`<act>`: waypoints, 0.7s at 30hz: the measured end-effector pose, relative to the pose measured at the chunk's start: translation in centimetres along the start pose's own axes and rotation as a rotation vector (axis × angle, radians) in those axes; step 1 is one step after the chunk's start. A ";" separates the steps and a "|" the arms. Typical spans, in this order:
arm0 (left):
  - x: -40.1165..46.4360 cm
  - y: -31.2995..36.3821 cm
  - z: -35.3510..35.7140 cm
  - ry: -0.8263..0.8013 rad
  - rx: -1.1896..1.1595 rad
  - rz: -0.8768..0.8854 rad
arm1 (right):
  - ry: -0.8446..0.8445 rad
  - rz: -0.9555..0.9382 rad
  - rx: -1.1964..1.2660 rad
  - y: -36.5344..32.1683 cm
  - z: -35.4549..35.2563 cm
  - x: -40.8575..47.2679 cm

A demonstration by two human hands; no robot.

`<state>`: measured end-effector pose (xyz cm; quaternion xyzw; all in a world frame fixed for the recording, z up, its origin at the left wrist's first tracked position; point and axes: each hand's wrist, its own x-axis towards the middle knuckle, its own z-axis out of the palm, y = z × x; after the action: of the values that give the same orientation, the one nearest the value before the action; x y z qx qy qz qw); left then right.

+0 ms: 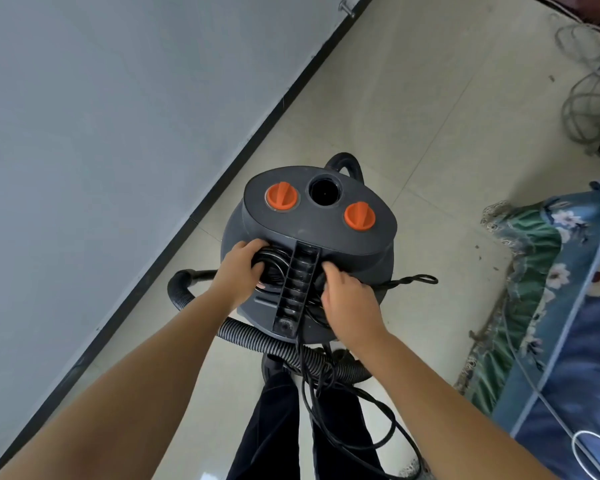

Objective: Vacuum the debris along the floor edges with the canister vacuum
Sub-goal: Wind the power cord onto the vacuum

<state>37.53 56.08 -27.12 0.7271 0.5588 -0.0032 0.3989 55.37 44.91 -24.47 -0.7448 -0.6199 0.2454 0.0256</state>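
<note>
Grey vacuum [312,244] stands on tile floor [430,133] near the baseboard [257,133]; I see left hand [239,268] and right hand [347,296] curled on the wound cord [274,268], so setup step, next unwind and plug in.

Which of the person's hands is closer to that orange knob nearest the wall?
Left. The left hand lies just below the orange knob; the right hand sits farther off, across the handle.

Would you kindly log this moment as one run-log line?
left hand: on coiled black cord | right hand: on cord | dark grey canister vacuum: beside black baseboard
</note>
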 end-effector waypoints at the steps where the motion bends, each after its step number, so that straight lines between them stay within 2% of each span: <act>1: 0.3 0.1 -0.2 -0.023 0.005 -0.004 | -0.016 0.020 0.036 0.3 -0.5 0.6; 4: 0.7 0.2 -0.6 -0.042 0.070 -0.017 | -0.022 0.031 0.147 1.5 -1.6 1.3; 10: -0.8 -0.8 -0.4 0.097 0.267 -0.123 | -0.047 0.025 0.279 0.4 -2.1 0.5; 12: -0.9 -0.4 -0.6 0.082 0.297 -0.158 | 0.051 0.016 0.284 0.8 -3.2 0.6; 14: -1.5 0.1 -0.9 0.094 0.288 -0.168 | 0.217 -0.014 0.303 1.3 -4.7 0.9; 16: -3.3 1.1 -0.4 0.252 0.239 -0.025 | 0.358 -0.094 0.246 1.7 -5.8 1.6; 17: -4.4 1.8 0.4 0.326 0.216 0.081 | 0.360 -0.123 0.183 1.8 -5.8 2.1; 19: -6.0 3.5 2.6 0.339 0.239 0.221 | 0.183 -0.131 0.024 2.0 -5.1 3.2; 21: -6.0 4.4 5.0 0.257 0.252 0.213 | 0.013 -0.134 -0.145 2.5 -3.4 3.8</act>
<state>41.01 48.04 -25.28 0.8206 0.5202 0.0616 0.2284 59.39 48.82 -23.62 -0.7033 -0.6842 0.1928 -0.0082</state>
